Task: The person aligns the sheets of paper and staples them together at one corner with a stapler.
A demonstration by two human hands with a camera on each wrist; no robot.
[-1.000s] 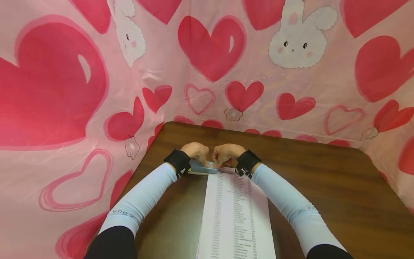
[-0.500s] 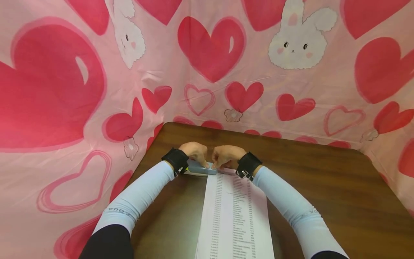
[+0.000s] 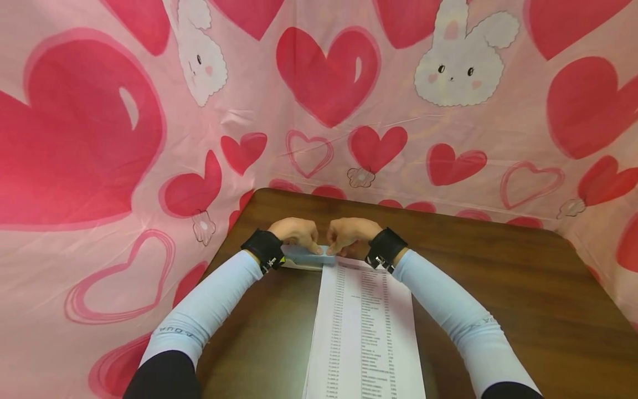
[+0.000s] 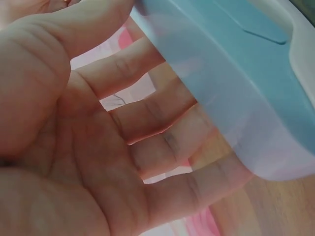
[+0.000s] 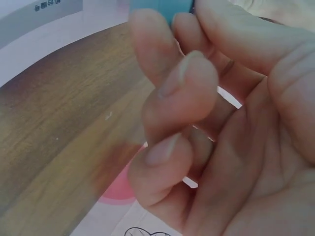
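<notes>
A light blue stapler (image 3: 308,256) with a pale base lies at the far end of printed paper sheets (image 3: 371,321), its front end over their top left corner. My left hand (image 3: 296,233) holds the stapler from its far side, thumb on the top. In the left wrist view the fingers reach behind the blue body (image 4: 216,73). My right hand (image 3: 351,235) pinches the stapler's front end between thumb and fingers. Its remaining fingers are curled in the right wrist view, where a small part of the blue stapler (image 5: 162,7) shows. The stapler's underside is hidden.
The brown wooden table (image 3: 498,288) extends to the right of the sheets. Behind and to the left hangs a pink cloth (image 3: 339,155) with hearts and rabbits, close to the table's edge.
My left wrist has shifted slightly left and up, while the thumb stays on the stapler. The right hand keeps nearly the same place. The sheets look almost unmoved.
</notes>
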